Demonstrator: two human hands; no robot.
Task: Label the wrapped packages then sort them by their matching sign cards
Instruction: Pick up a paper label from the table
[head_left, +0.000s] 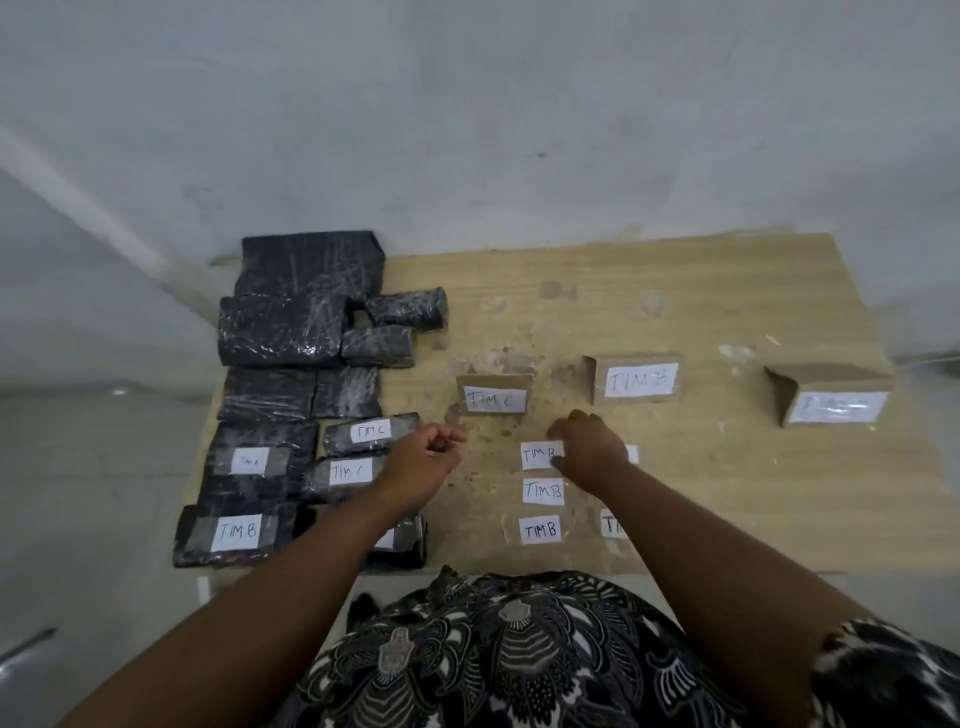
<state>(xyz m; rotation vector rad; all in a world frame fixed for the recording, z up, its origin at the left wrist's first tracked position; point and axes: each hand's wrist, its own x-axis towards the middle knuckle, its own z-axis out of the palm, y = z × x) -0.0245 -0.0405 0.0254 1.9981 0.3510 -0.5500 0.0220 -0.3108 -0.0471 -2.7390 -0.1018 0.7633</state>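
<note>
Black wrapped packages (291, 327) lie in rows on the left of the wooden table (727, 312). Several near ones carry white labels: two read TIM C (370, 431), one TIM B (236, 531). Three cardboard sign cards stand across the middle: TIM C (493, 399), TIM B (638, 380) and a blurred one (836, 406). Loose TIM B labels (543, 491) lie in a column in front. My left hand (423, 457) hovers beside the TIM C packages with fingers loosely curled, holding nothing I can see. My right hand (592, 447) rests on the top loose label, fingers bent down onto it.
The table stands against a white wall. More loose labels (613, 525) are partly hidden under my right forearm. A further labelled package (400, 540) lies beneath my left forearm. Bare wood stretches to the right of the cards.
</note>
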